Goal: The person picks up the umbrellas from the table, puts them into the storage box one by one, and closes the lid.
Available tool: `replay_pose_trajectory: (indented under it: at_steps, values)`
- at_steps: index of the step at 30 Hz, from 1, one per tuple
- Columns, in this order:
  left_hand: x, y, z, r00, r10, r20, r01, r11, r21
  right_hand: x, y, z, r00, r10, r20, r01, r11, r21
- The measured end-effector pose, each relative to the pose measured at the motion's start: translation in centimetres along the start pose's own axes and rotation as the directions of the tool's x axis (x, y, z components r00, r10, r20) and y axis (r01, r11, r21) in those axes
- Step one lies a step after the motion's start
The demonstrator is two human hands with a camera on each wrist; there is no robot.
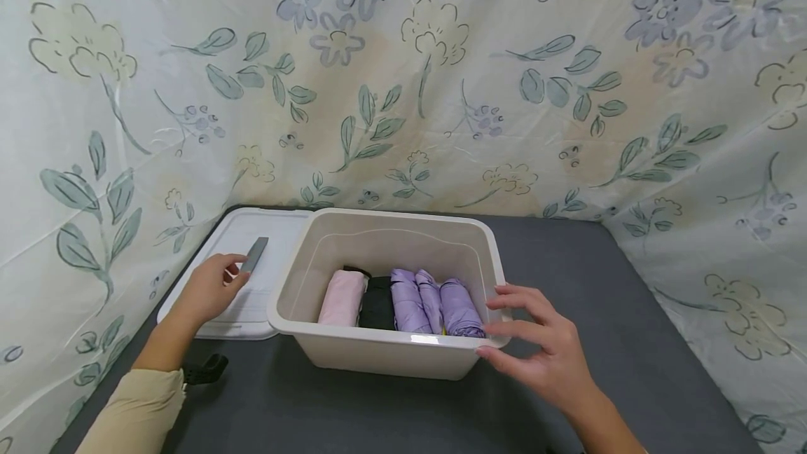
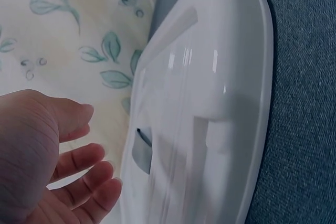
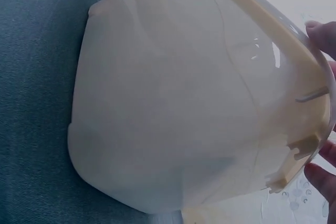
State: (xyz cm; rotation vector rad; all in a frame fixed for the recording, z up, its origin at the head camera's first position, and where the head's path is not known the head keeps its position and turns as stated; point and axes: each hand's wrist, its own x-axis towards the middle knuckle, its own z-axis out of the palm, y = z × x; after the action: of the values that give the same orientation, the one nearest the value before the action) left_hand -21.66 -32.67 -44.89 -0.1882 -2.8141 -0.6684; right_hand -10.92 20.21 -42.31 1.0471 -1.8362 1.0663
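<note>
A beige plastic bin (image 1: 378, 359) stands mid-table and fills the right wrist view (image 3: 184, 103). Inside lie a pink roll (image 1: 342, 296), a black roll (image 1: 378, 303) and three purple rolls (image 1: 431, 303), side by side. My right hand (image 1: 504, 328) is at the bin's front right corner, fingers (image 3: 321, 32) spread and straight at the rim, gripping nothing. A white lid (image 1: 230, 240) with a grey handle (image 1: 255, 255) lies flat to the left of the bin. My left hand (image 1: 236, 270) hovers over the lid (image 2: 210, 77), its relaxed fingers (image 2: 79, 156) just short of the handle.
The dark grey table (image 1: 599, 286) runs on to the right of the bin. A floral cloth (image 1: 403, 90) walls in the back and both sides. A black strap end (image 1: 204, 368) shows beside my left sleeve.
</note>
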Motion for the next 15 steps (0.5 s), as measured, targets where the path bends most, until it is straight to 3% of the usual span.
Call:
replay_pose_trajectory:
  at_steps: [7,15]
  values:
    - [0.1,-0.5,-0.3,0.999,-0.035,0.021,0.035,0.999,0.018,0.2,-0.5,0.4,0.994,-0.099,-0.050,0.099,0.995,-0.005]
    - [0.0,-0.9,-0.4,0.998,-0.050,0.030,0.049,0.998,0.027,0.7,-1.3,0.8,0.981,-0.161,-0.110,0.156,0.986,-0.058]
